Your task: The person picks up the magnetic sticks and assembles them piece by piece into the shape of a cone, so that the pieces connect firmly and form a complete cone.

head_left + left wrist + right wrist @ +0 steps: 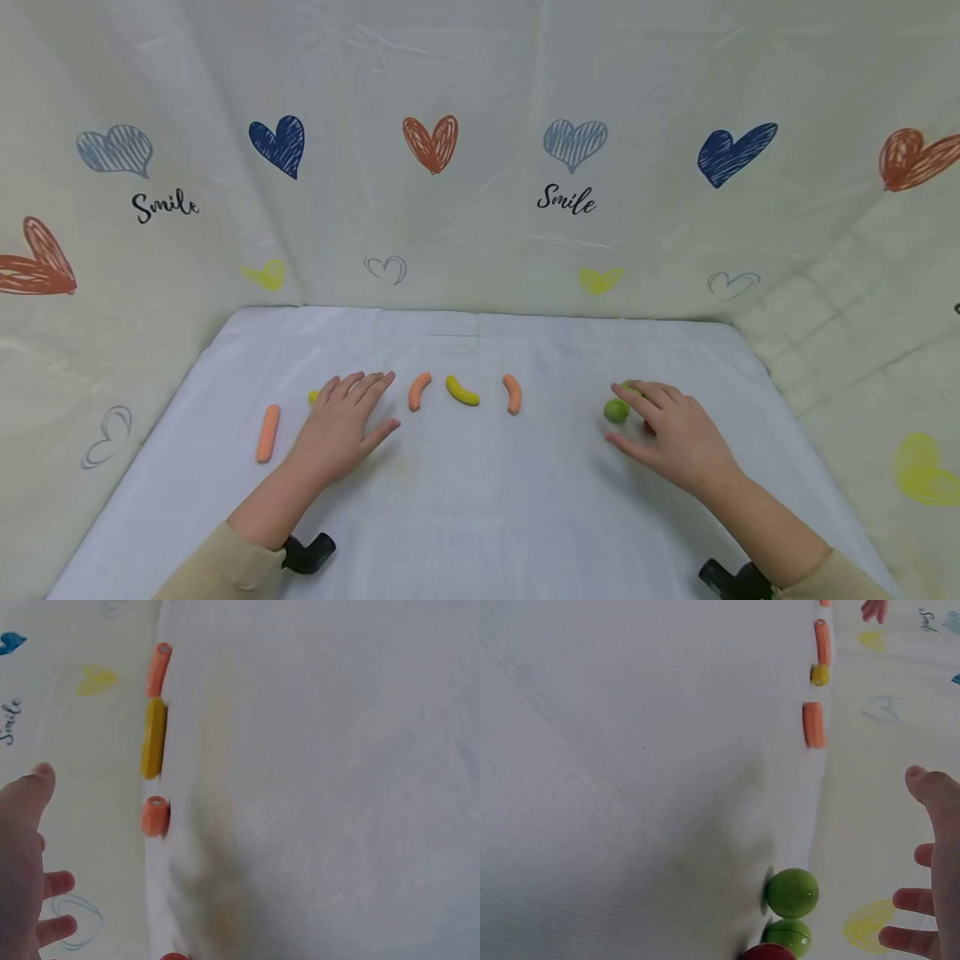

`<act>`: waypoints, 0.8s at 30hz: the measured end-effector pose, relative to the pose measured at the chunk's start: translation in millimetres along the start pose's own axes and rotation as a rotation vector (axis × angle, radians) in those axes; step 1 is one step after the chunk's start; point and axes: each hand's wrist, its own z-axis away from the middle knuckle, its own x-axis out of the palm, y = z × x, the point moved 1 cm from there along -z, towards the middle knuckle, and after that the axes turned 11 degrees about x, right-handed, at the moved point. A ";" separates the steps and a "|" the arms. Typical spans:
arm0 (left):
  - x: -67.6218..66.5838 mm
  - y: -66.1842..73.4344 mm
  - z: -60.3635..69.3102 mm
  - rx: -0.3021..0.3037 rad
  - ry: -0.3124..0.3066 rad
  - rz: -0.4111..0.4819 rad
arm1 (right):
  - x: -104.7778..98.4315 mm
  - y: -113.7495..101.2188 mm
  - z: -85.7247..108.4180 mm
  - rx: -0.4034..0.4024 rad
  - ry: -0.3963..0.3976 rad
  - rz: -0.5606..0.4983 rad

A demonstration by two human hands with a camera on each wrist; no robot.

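Observation:
In the head view my left hand (pixel 341 427) is spread above the cloth with nothing in it. A small yellow piece (pixel 312 398) shows past its fingers, mostly hidden. Left of it lies a straight orange stick (pixel 267 433). To its right, a curved orange piece (pixel 420 391), a toy banana (pixel 462 391) and another curved orange piece (pixel 513 393) sit in a row. My right hand (pixel 684 437) hovers with parted fingers by a green ball (pixel 617 410). The right wrist view shows a second green ball (pixel 789 937) and a dark red round thing (pixel 768 953), cut off below.
A white cloth (pixel 480 517) covers the table. Behind and at the sides hangs a pale curtain (pixel 480 225) printed with hearts and "Smile". A black wrist camera (pixel 309 554) sits at the left sleeve, another (pixel 735 579) at the right.

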 end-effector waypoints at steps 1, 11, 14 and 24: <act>1.1 -0.7 -0.9 -0.007 -0.006 0.006 | 1.3 0.7 -0.5 -0.002 0.006 -0.005; 9.0 -3.6 -21.1 -0.146 -0.035 0.107 | 14.1 9.8 -6.3 0.006 0.027 -0.001; 11.8 -4.7 -29.3 -0.194 -0.039 0.132 | 16.6 10.6 -7.6 0.033 0.004 0.008; 19.2 -1.9 -51.9 -0.327 -0.105 0.235 | 25.6 13.6 -11.3 0.092 -0.066 0.043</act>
